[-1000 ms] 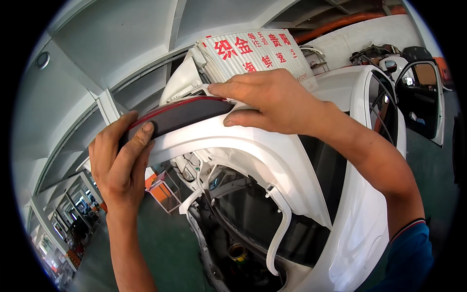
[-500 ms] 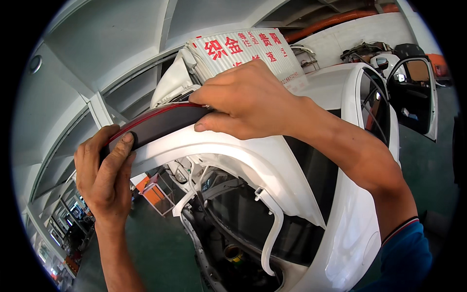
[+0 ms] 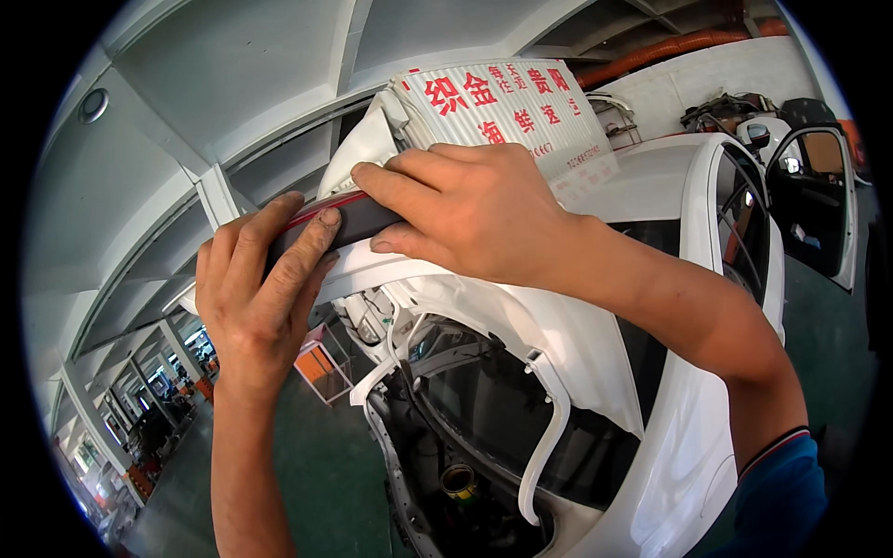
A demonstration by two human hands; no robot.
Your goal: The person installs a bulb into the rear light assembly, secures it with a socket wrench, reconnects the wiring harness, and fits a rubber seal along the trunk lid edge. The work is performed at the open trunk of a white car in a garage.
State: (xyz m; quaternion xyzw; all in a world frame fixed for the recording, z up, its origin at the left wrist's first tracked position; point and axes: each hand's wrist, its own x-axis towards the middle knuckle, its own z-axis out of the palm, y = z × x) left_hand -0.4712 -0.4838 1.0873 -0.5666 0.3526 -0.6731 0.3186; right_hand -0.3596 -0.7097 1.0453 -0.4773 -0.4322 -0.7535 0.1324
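Observation:
A dark grey curved strip with a red edge (image 3: 361, 221) lies along the upper edge of a white car fender (image 3: 372, 263); its exact kind I cannot make out. My left hand (image 3: 256, 288) is closed around the strip's left end, thumb on its near face. Close beside it, my right hand (image 3: 484, 212) grips the strip's other end, fingers over the top and thumb underneath. Only a short stretch shows between the hands. Below the fender's curved arch is a bent white bracket (image 3: 551, 418).
A white car (image 3: 684, 391) stands at the right, with an open door (image 3: 819, 200) behind it. Beneath the fender are dark glass and a round yellow-rimmed container (image 3: 458, 481). An orange-panelled stand (image 3: 323, 363) is on the green floor. A corrugated white panel with red characters (image 3: 521, 102) is beyond.
My left hand has moved right, nearer to my right hand, and less of the strip shows between them. The whole scene has shifted slightly right and down.

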